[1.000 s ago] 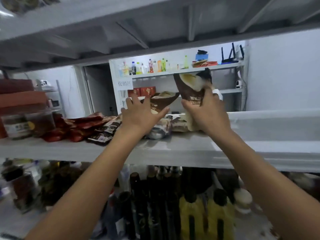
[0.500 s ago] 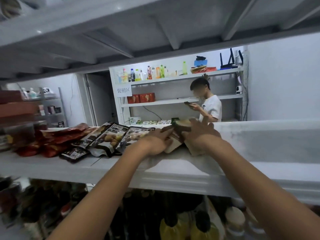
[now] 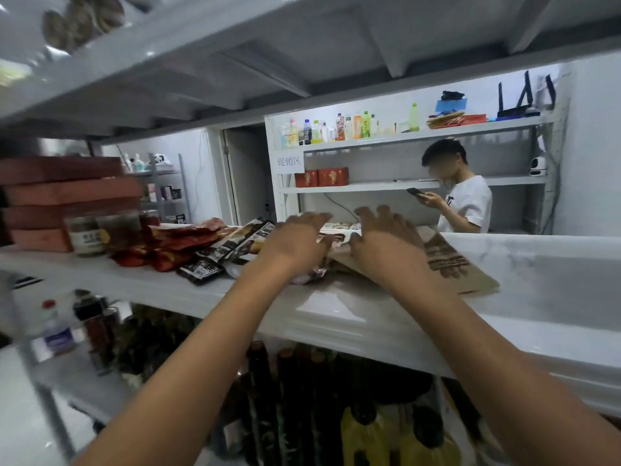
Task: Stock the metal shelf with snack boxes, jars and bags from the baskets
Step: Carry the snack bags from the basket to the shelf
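A tan and brown snack bag [image 3: 450, 260] lies flat on the white metal shelf [image 3: 336, 317], its left part under my right hand [image 3: 386, 243]. That hand rests on it with fingers spread and slightly bent. My left hand [image 3: 295, 243] lies palm down, fingers straight, on the neighbouring pale bags [image 3: 312, 274]. To the left are dark snack bags [image 3: 235, 247] and red snack bags [image 3: 174, 243], overlapping in a row. Further left stand jars [image 3: 87, 233] in front of stacked red boxes [image 3: 67, 196].
The shelf board to the right of the tan bag is bare [image 3: 537, 280]. The shelf above [image 3: 235, 45] hangs close overhead. Dark bottles [image 3: 302, 398] and yellow bottles [image 3: 369, 438] fill the level below. A person [image 3: 467, 203] stands behind, by another white rack [image 3: 403, 186].
My right hand brought the tan bag down from upright and laid it flat on the shelf. Both hands now rest on top of the bags. The view has moved closer and to the right.
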